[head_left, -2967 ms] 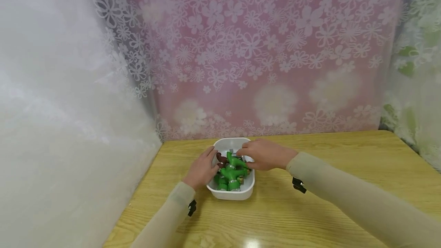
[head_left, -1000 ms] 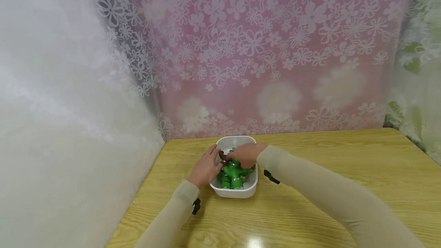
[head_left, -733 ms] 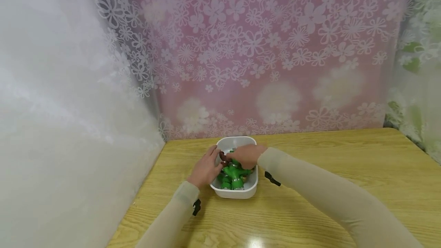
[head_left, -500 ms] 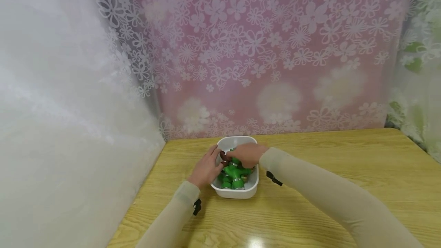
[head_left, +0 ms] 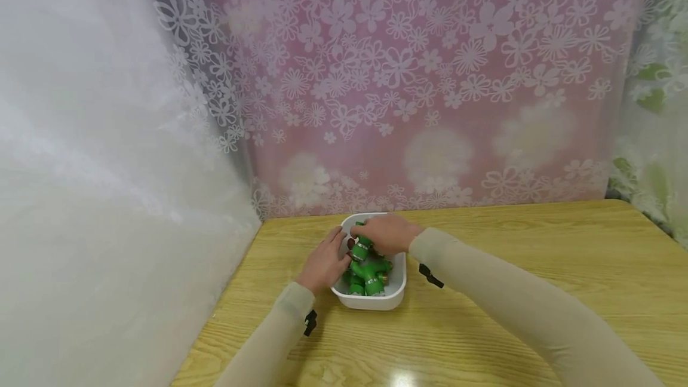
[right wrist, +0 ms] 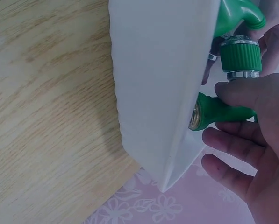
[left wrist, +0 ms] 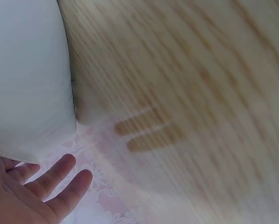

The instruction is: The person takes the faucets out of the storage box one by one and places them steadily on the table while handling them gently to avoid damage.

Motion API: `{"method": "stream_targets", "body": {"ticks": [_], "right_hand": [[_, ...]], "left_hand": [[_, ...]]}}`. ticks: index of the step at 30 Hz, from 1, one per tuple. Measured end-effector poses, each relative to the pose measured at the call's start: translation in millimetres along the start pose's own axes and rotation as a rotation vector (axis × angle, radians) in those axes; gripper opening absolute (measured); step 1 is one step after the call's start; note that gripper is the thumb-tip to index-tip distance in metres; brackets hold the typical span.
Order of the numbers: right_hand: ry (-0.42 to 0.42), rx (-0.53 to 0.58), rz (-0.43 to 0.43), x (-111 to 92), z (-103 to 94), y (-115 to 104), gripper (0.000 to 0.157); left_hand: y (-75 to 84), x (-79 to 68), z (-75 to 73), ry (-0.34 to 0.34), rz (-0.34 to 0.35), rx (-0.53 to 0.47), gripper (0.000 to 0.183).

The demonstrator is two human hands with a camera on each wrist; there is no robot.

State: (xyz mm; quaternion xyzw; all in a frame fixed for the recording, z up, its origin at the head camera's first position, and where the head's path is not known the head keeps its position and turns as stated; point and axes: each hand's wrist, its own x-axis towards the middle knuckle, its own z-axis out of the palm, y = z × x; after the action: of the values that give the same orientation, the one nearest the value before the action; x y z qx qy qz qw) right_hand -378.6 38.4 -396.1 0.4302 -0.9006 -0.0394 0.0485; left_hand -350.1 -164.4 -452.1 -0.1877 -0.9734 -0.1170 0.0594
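Observation:
In the head view a white plastic bin (head_left: 371,302) holds several green taps (head_left: 371,273) with silver collars and brass threads. My right hand (head_left: 391,233) pinches one green tap (right wrist: 225,112) between thumb and fingers above the others; its brass-threaded end shows in the right wrist view. At the bin's left side, my left hand (head_left: 322,264) rests against the rim, its thumb over the edge. The left wrist view shows that hand's fingers (left wrist: 69,193) spread and nearly straight. A dark brown piece (head_left: 351,243), partly hidden, lies among the taps near the left hand.
The bin stands on a wood-grain table (head_left: 484,291), near its back edge. A pink flowered curtain (head_left: 419,106) hangs behind it, and a white sheet (head_left: 107,196) drapes along the left side.
My right hand has reached across into the bin, and a green tap is now raised and turned in its grip. The left hand stays at the rim.

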Motion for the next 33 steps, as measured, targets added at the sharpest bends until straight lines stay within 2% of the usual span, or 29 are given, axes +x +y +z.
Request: {"method": "stream_targets", "body": {"ticks": [8, 22, 33], "right_hand": [[0.071, 0.045, -0.001, -7, -14.3, 2, 0.041], [0.147, 0.000, 0.029, -33, -25.0, 22, 0.036], [0.129, 0.010, 0.073, -59, -23.5, 30, 0.032]], "left_hand": [[1.6, 1.0, -0.2, 0.004, -0.008, 0.003, 0.058], [2.2, 4.3, 1.9, 0.025, -0.011, -0.025, 0.059], [3.6, 1.1, 2.4, 0.014, -0.029, -0.039, 0.058]]}}
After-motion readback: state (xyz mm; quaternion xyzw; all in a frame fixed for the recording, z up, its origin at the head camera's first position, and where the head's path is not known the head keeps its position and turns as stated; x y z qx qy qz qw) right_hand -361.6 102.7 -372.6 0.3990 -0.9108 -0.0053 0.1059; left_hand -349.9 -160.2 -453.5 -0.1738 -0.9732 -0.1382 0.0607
